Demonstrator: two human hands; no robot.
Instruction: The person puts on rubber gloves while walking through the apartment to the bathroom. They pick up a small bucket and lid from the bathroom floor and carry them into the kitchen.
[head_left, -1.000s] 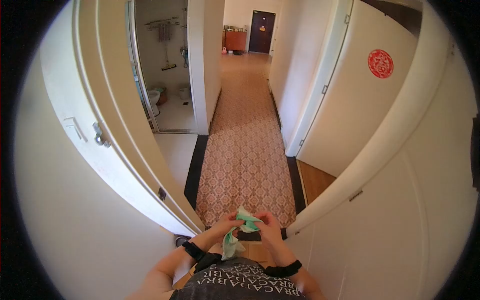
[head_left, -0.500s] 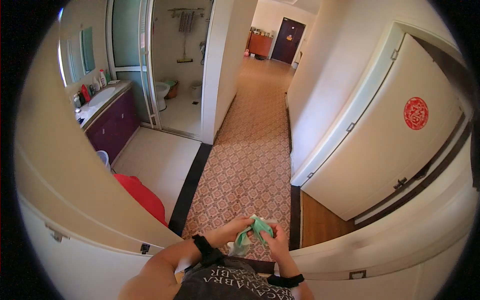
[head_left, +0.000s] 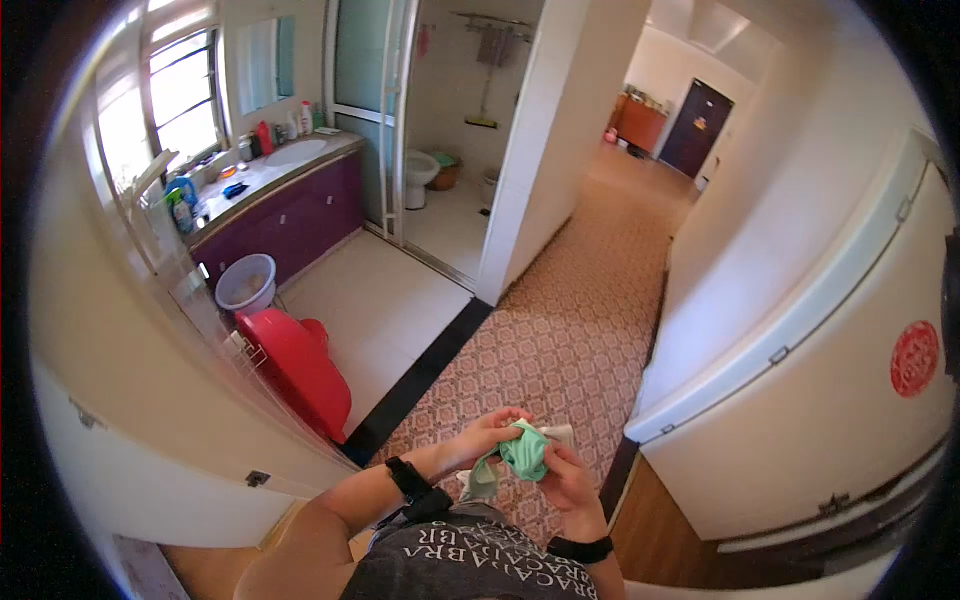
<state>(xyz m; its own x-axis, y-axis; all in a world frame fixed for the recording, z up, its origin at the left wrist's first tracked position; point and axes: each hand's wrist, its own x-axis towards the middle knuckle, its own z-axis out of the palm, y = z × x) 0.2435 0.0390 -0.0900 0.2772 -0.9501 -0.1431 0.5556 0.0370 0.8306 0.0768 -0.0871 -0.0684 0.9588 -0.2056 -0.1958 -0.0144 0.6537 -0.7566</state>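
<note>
The step in hand appears to be two-handed handling of a small, soft, mint-green bunched cloth, which sits in front of the person's waist, between the two hands and above the brown-and-pink patterned tile floor. The left hand grasps it from the left, its fingers curled over the upper edge; the right hand pinches the opposite side between thumb and fingers, so neither grip is released. A paler, whitish-green loose end hangs below the left hand, and a white piece sticks out just above the right hand; whether that piece belongs to the cloth cannot be told. Both wrists wear black bands, and the forearms reach forward over a dark grey T-shirt with white lettering. The person is at a doorway, with a glossy red plastic basin to the left, well apart from the hands, and a cream door with a round red sticker to the right. Judging by the crumpled folds, the next move calls for a light, steady pinch on both sides and control of the dangling end.
</note>
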